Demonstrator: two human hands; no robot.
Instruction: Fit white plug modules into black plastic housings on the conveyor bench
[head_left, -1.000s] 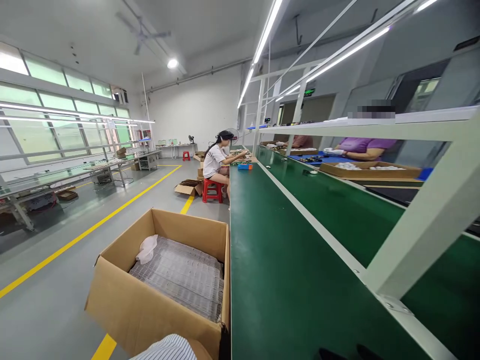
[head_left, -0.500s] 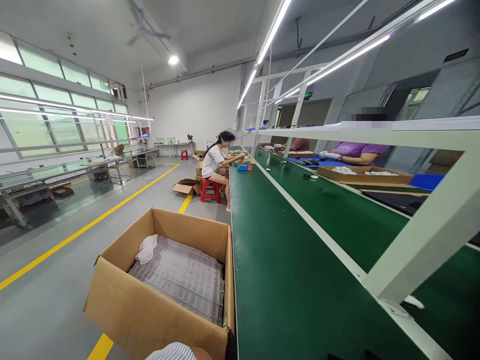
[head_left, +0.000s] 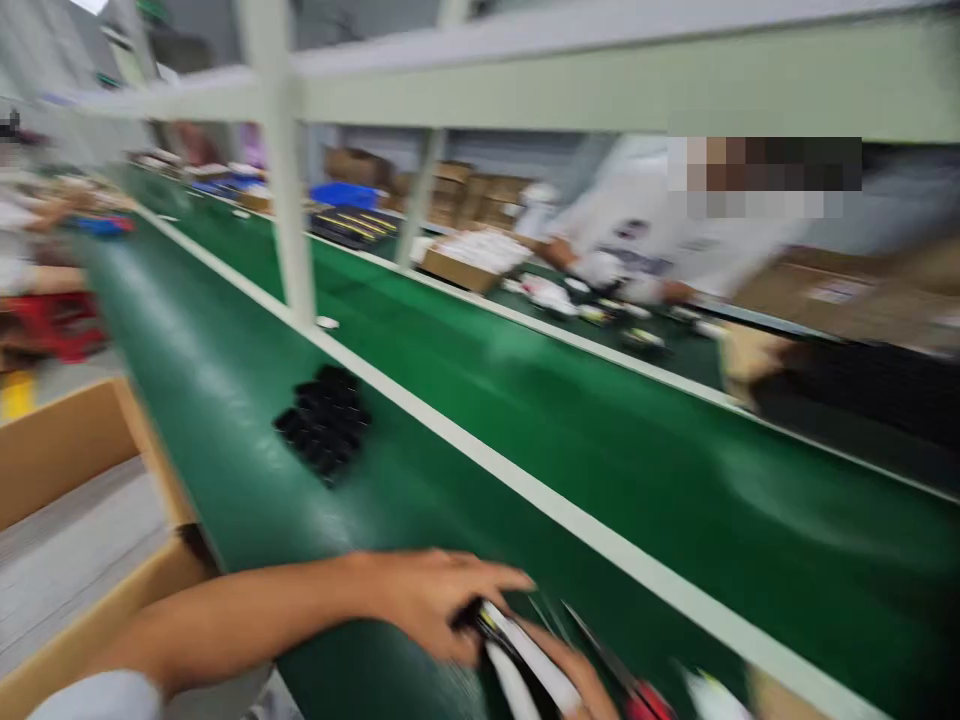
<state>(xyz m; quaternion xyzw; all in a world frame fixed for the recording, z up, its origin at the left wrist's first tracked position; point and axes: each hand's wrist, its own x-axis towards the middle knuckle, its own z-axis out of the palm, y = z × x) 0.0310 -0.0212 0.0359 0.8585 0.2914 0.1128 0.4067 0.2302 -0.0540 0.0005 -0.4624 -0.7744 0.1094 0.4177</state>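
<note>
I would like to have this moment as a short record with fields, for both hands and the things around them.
Left hand: at a black-and-white item; grip blurred
Right hand: partly in view, beside the same item
Near the hands: red-handled tool
On the green work surface: cluster of black parts
Left side: open cardboard box

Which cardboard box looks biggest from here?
The open box at lower left, beside the green bench, with the left forearm crossing in front of it. Boxes across the bench look smaller.
</note>
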